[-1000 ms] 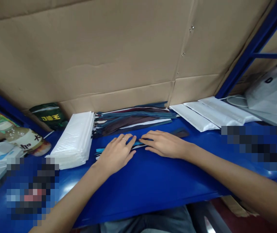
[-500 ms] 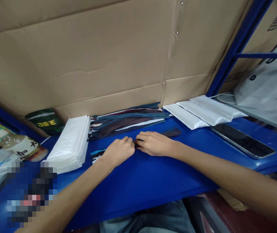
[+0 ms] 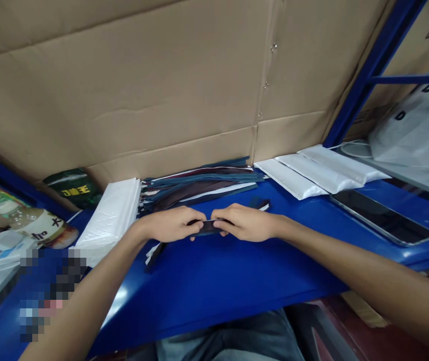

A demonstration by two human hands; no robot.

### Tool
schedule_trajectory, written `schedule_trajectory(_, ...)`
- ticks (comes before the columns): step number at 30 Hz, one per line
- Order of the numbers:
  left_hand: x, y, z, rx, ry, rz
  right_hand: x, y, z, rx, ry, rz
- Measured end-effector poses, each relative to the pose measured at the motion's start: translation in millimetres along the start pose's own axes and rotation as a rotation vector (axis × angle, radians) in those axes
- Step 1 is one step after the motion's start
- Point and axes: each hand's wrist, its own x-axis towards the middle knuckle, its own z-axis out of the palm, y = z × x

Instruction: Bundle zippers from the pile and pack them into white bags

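Note:
My left hand point(image 3: 173, 224) and my right hand point(image 3: 246, 221) meet near the middle of the blue table. Both are closed, pinching a dark strip bundle point(image 3: 208, 228) that stretches between their fingertips. One end of the bundle point(image 3: 155, 258) shows dark and white below my left wrist; the other pokes out beyond my right hand. Whether it is fabric tape or zipper I cannot make out. Behind my hands lies a loose pile of long strips point(image 3: 203, 179) in navy, brown, maroon and white.
A stack of white plastic packets point(image 3: 115, 205) stands at left, near a drink bottle point(image 3: 43, 225) and a dark green bag point(image 3: 73, 188). At right lie three puffy white packets point(image 3: 308, 170) and a phone point(image 3: 382, 216). Cardboard point(image 3: 143, 90) walls the back.
My hands have turned so that the dark strips now show between the fingertips. My left wrist has risen, and the strips' left end sits lower. The view has shifted slightly.

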Motion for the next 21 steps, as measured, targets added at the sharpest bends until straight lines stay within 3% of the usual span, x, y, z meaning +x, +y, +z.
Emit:
schedule_trajectory(5, -17.8, 13.6, -19.1, -0.382, -0.113, -0.054, -14.2, -10.4, -30.0, 0.473, -0.079, 0.034)
schedule_trajectory(10, -37.1, -1.3, -27.8, -0.569, -0.269, -0.066, -23.1, -8.7, -45.0, 0.715, -0.149, -0.005)
schedule_trajectory(12, -35.5, -6.8, -27.3, -0.52, -0.199, -0.013, -22.6, -9.0, -44.6, 0.762, -0.136, -0.028)
schedule_trajectory(16, -13.6, 6.3, -15.3, -0.435, 0.149, -0.046, -18.6, -10.4, -38.9, 0.719, -0.082, -0.029)
schedule_trajectory(21, 17.0, 34.7, 1.8, -0.369, 0.151, -0.097, -16.6, -11.2, -33.6, 0.651, -0.043, -0.011)
